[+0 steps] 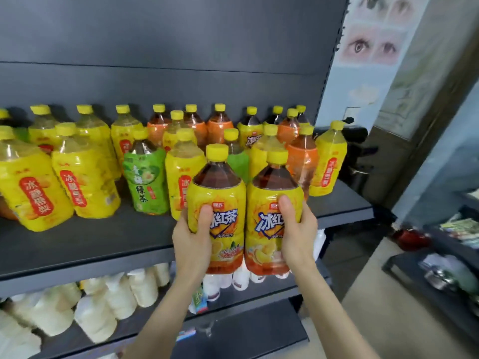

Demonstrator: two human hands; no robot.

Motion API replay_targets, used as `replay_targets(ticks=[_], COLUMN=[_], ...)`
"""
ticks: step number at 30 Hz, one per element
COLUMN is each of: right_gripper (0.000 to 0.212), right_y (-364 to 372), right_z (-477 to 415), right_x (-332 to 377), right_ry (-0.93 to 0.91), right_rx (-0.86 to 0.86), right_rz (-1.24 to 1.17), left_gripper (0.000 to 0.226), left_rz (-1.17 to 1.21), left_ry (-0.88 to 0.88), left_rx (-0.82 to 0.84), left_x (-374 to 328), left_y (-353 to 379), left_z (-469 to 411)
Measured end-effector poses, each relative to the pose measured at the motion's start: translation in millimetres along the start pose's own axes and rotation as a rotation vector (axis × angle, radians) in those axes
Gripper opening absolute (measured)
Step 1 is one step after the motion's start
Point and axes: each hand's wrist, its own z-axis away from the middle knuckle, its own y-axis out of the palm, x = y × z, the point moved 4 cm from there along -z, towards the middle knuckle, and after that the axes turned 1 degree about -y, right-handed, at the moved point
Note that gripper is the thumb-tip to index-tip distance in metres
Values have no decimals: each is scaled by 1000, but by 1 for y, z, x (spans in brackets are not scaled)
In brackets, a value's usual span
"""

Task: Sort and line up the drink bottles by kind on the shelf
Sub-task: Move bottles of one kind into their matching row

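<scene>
Lower centre, the left hand (pixel 193 239) grips the left iced-tea bottle (pixel 216 200), the right hand (pixel 298 229) the right iced-tea bottle (pixel 273 203), side by side before the shelf (pixel 77 257) edge. Behind, mid-frame, unsorted bottles (pixel 146 182) crowd; placing the pair likely needs a cleared gap.

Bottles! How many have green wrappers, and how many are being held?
Green-label bottles on the shelf: 2, and a green sliver far left may be a third.
Yellow-label held bottles: 2, one in the left hand, one in the right hand.
Total: 4 for sure.
</scene>
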Motion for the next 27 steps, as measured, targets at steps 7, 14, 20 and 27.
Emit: replay_targets(ticks=[7, 14, 20, 27], right_gripper=[47, 46, 49, 42], right_y=[-101, -137, -148, -144], right_z=[-47, -113, -169, -205], right_x=[-15, -33, -56, -80], right_ry=[45, 23, 6, -8], right_rx=[-47, -48, -47, 4], right_rz=[10, -17, 12, 16], left_gripper=[66, 77, 34, 48], left_rz=[-17, -53, -56, -114], left_ry=[-48, -1, 23, 41], left_rx=[23, 9, -43, -100], left_x=[20, 40, 50, 73], left_y=[107, 177, 225, 245], left_z=[24, -5, -21, -28])
